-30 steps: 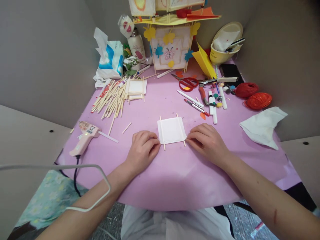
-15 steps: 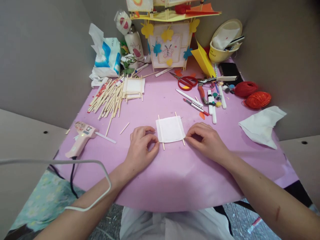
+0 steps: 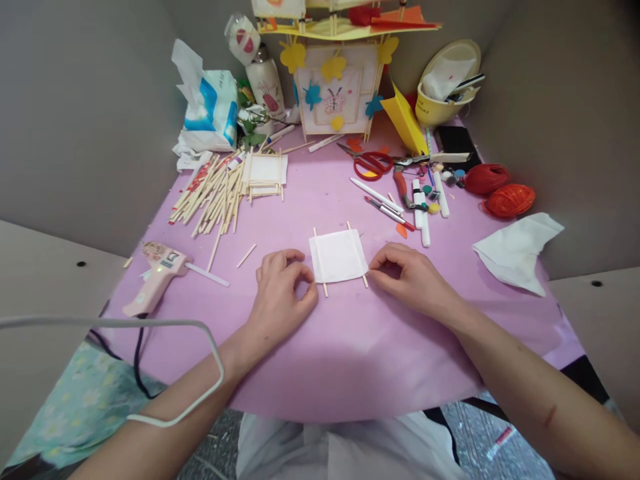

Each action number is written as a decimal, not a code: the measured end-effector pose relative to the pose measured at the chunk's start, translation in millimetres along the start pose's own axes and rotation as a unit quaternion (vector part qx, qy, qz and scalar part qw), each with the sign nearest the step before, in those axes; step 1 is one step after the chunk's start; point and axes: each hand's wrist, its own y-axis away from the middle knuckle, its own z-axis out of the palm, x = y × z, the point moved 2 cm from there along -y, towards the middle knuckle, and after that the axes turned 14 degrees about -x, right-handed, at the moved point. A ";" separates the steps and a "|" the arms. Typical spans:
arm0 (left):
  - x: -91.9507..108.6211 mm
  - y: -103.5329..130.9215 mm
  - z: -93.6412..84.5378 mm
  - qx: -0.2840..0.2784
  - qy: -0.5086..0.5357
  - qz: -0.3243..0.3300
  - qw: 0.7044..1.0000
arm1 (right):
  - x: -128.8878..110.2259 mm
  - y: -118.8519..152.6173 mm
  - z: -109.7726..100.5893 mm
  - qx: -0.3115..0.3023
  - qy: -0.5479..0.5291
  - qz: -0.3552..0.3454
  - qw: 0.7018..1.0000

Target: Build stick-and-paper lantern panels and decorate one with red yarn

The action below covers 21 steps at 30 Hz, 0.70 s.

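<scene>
A small white paper square [image 3: 339, 256] lies on the pink tabletop in front of me, with two thin wooden sticks [image 3: 365, 283] under it whose ends stick out at top and bottom. My left hand [image 3: 283, 287] rests at its lower left corner, thumb and forefinger curled together against the edge. At the lower right corner, my right hand [image 3: 417, 279] pinches the paper's edge between thumb and forefinger. A short loose stick [image 3: 247, 255] lies left of my left hand.
A pink glue gun [image 3: 163, 273] lies at left, its cable crossing the table edge. Behind are a pile of sticks [image 3: 213, 200], a finished-looking stick frame [image 3: 265, 175], red-handled scissors [image 3: 373, 165], pens [image 3: 385, 210], red yarn balls [image 3: 510, 200], a tissue [image 3: 517, 252] and a decorated paper house [image 3: 333, 93].
The whole view has shifted slightly, moving the scene a little left in the picture. Both hands keep their places at the paper's lower corners.
</scene>
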 end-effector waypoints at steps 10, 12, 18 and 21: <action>28.9 -3.3 9.7 -0.014 -0.046 0.033 0.998 | -6.9 5.5 7.2 0.057 0.105 -0.092 0.989; 32.7 -13.2 11.2 -0.008 -0.042 0.003 0.999 | -5.8 5.8 7.5 0.068 0.070 -0.081 0.992; 37.9 -46.3 12.5 -0.060 -0.066 -0.018 0.996 | -2.9 11.1 10.6 0.077 0.032 -0.065 0.994; 36.2 -54.0 12.4 -0.077 -0.062 -0.006 0.995 | 1.2 15.4 11.4 0.085 0.019 -0.046 0.995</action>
